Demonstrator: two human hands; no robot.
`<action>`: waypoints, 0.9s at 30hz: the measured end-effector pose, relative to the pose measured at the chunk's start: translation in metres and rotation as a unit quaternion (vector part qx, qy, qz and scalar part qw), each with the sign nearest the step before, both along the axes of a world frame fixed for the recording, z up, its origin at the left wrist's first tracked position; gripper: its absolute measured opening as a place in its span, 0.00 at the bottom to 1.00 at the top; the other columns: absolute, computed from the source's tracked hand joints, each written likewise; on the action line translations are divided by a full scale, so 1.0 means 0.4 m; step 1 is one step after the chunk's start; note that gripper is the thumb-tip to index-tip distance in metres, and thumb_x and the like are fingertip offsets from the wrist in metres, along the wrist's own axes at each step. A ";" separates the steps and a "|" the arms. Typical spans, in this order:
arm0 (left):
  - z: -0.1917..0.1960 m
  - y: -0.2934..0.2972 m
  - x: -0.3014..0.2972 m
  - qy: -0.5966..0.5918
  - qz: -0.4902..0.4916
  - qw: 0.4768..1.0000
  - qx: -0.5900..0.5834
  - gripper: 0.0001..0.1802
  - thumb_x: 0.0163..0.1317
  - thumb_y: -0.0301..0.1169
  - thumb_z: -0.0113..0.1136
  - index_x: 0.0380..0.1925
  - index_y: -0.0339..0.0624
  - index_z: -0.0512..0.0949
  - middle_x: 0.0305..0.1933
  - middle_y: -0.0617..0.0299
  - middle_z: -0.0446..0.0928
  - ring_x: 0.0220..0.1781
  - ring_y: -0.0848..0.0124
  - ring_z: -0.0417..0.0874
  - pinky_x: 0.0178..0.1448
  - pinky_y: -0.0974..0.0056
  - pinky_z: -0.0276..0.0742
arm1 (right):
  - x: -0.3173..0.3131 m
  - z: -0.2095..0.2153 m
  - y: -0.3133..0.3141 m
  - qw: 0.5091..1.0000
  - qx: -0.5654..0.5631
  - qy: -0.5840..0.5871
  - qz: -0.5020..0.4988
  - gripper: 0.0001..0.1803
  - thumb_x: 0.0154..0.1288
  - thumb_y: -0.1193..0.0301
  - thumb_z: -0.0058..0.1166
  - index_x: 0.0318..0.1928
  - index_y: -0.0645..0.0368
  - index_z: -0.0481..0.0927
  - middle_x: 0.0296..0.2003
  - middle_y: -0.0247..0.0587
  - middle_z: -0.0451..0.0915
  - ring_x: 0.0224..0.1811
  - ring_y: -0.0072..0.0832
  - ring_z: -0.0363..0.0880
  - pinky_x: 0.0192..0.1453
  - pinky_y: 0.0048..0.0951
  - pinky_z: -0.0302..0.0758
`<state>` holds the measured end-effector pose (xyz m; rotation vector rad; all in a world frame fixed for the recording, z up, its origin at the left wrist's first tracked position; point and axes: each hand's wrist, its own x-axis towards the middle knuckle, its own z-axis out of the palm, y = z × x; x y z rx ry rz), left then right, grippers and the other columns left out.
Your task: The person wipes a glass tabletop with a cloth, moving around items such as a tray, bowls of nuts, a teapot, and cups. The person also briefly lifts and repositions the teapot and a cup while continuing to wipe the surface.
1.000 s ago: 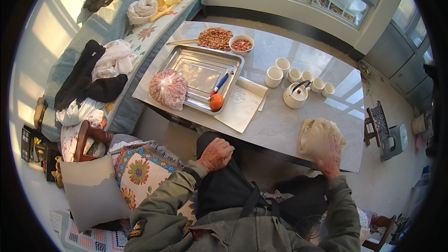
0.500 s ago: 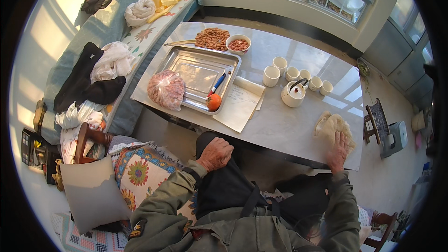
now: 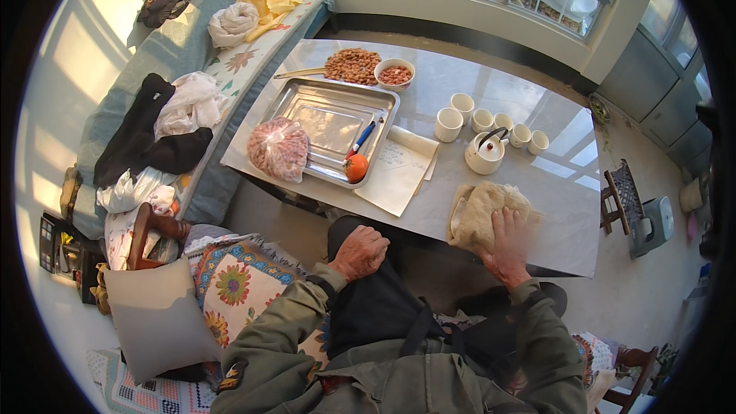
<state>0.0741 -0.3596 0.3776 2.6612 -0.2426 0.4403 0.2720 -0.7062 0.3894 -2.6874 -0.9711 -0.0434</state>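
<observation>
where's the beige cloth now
In the head view, the beige cloth lies right of centre, partly under the right hand, below the white teapot at the near edge of the table.

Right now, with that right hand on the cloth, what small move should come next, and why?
Perhaps slide the tan cloth gently rightward along the table: the right hand lies flat over it, and bare surface extends on that side, while the teapot stands just beyond the cloth.

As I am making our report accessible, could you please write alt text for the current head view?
A person's right hand lies on a beige cloth on a grey table; the left hand rests on a black-clad leg. A white teapot and cups stand beyond the cloth, a metal tray further left.
</observation>
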 end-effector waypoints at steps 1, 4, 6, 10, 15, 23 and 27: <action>0.000 0.000 0.001 0.004 0.001 1.000 0.001 0.07 0.62 0.27 0.69 0.40 0.41 0.86 0.36 0.57 0.81 0.44 0.58 0.82 0.55 0.55 0.77 | -0.010 -0.002 0.015 1.000 -0.004 -0.011 0.014 0.53 0.58 0.45 0.74 0.79 0.57 0.71 0.82 0.57 0.62 0.85 0.62 0.55 0.84 0.73 0.50; -0.001 -0.001 0.002 -0.004 0.004 1.000 0.000 0.07 0.62 0.27 0.69 0.40 0.41 0.86 0.36 0.57 0.81 0.45 0.58 0.83 0.55 0.55 0.77 | -0.038 -0.004 0.057 0.999 -0.006 0.006 0.038 0.54 0.58 0.44 0.74 0.80 0.56 0.70 0.82 0.57 0.61 0.86 0.62 0.53 0.85 0.73 0.48; -0.002 0.000 0.001 -0.003 0.003 1.000 0.002 0.07 0.62 0.27 0.69 0.39 0.41 0.86 0.36 0.57 0.82 0.45 0.58 0.83 0.55 0.55 0.77 | -0.059 -0.002 0.082 0.999 -0.010 -0.002 0.051 0.54 0.58 0.44 0.74 0.80 0.56 0.70 0.82 0.56 0.61 0.86 0.62 0.53 0.85 0.73 0.47; -0.005 -0.001 -0.001 -0.008 0.007 1.000 -0.001 0.06 0.62 0.27 0.69 0.39 0.41 0.86 0.36 0.57 0.82 0.45 0.58 0.83 0.56 0.55 0.77 | -0.087 0.009 0.113 0.998 -0.019 -0.003 0.062 0.53 0.59 0.46 0.74 0.80 0.56 0.70 0.83 0.55 0.60 0.86 0.62 0.52 0.85 0.74 0.47; -0.008 0.002 0.002 -0.010 0.006 1.000 -0.002 0.06 0.62 0.27 0.68 0.39 0.41 0.86 0.36 0.57 0.81 0.45 0.58 0.83 0.55 0.55 0.77 | -0.090 0.029 0.114 0.997 -0.016 -0.003 0.071 0.51 0.60 0.49 0.75 0.79 0.56 0.71 0.82 0.54 0.61 0.86 0.61 0.53 0.86 0.73 0.46; -0.001 0.004 -0.001 0.007 0.010 1.000 -0.001 0.07 0.62 0.25 0.70 0.40 0.38 0.86 0.37 0.56 0.83 0.44 0.56 0.84 0.55 0.54 0.78 | -0.070 0.054 0.057 0.995 -0.024 0.020 0.096 0.51 0.57 0.52 0.78 0.78 0.55 0.72 0.82 0.52 0.62 0.86 0.58 0.54 0.87 0.70 0.48; 0.000 0.005 -0.002 0.007 0.009 1.000 -0.006 0.06 0.62 0.25 0.70 0.39 0.38 0.86 0.37 0.55 0.83 0.44 0.55 0.84 0.55 0.53 0.78 | -0.047 0.050 -0.006 0.996 -0.038 0.013 0.084 0.51 0.56 0.53 0.78 0.79 0.55 0.72 0.82 0.52 0.62 0.87 0.58 0.54 0.87 0.69 0.49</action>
